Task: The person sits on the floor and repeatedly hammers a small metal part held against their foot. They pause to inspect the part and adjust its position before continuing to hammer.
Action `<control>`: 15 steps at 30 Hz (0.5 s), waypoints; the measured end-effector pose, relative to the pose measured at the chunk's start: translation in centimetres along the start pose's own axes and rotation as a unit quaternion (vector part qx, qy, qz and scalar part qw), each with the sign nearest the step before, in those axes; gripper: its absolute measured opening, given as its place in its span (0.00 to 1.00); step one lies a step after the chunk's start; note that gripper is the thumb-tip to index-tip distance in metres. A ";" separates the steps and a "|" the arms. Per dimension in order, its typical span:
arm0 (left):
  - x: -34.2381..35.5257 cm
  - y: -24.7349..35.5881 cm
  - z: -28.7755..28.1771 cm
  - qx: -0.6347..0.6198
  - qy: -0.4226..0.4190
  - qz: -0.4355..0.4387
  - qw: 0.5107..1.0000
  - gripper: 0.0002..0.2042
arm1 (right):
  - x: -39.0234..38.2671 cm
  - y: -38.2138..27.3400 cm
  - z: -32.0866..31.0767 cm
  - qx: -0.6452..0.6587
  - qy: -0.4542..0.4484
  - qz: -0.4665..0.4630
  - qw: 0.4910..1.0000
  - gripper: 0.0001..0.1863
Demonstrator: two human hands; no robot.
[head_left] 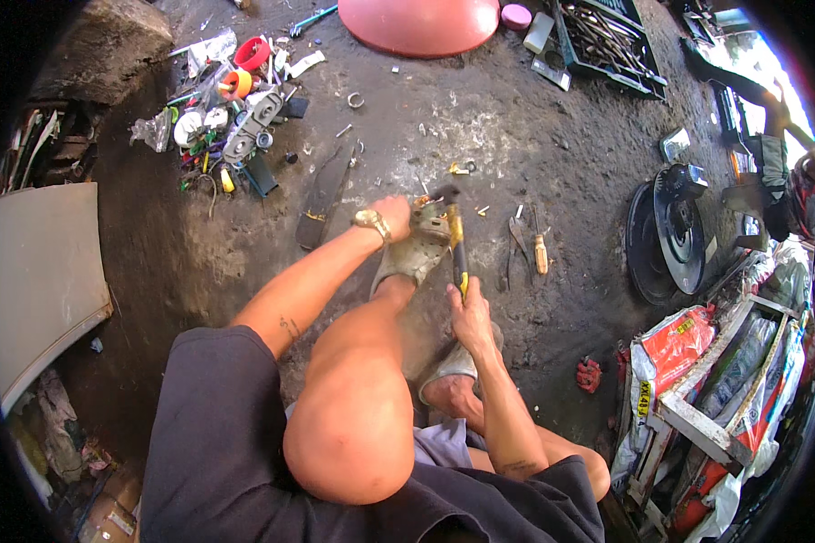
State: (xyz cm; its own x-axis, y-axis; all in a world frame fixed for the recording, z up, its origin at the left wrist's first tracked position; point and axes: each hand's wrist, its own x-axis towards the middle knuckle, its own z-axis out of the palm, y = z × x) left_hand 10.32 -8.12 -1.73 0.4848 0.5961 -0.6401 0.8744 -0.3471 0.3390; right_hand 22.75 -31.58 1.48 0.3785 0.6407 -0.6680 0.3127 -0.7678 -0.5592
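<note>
My right hand (471, 312) is wrapped round the lower end of a hammer (457, 240) with a yellow and black handle. Its dark, slightly blurred head is just above the toe of my clog (407, 258). Beside that toe, my left hand (394, 215), with a gold-coloured watch (371, 224) on the wrist, is closed close to the ground. Small copper-coloured bits show by its fingertips, but what they pinch is too small to tell. Pliers (517, 249) and a screwdriver (541, 252) with a yellowish handle lie to the right of the hammer.
A heap of plastic and metal scrap (235, 127) lies at the far left. At the back stand a red basin (421, 25) and a dark crate (611, 45) of metal pieces. Black discs (654, 242) and a worn frame (697, 425) with bags are at the right.
</note>
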 end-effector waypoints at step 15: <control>0.8 -1.7 0.8 0.002 -0.010 -0.013 1.000 0.14 | -1.6 -2.7 -1.9 -0.023 0.108 -0.041 0.993 0.20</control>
State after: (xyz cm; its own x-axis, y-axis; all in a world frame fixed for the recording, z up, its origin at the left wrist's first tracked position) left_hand 9.19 -7.65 -3.39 0.4607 0.5902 -0.6629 0.8869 -0.3341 0.3189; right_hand 22.99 -30.57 4.98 0.5271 0.6887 -0.4979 0.3877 -0.7162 -0.5803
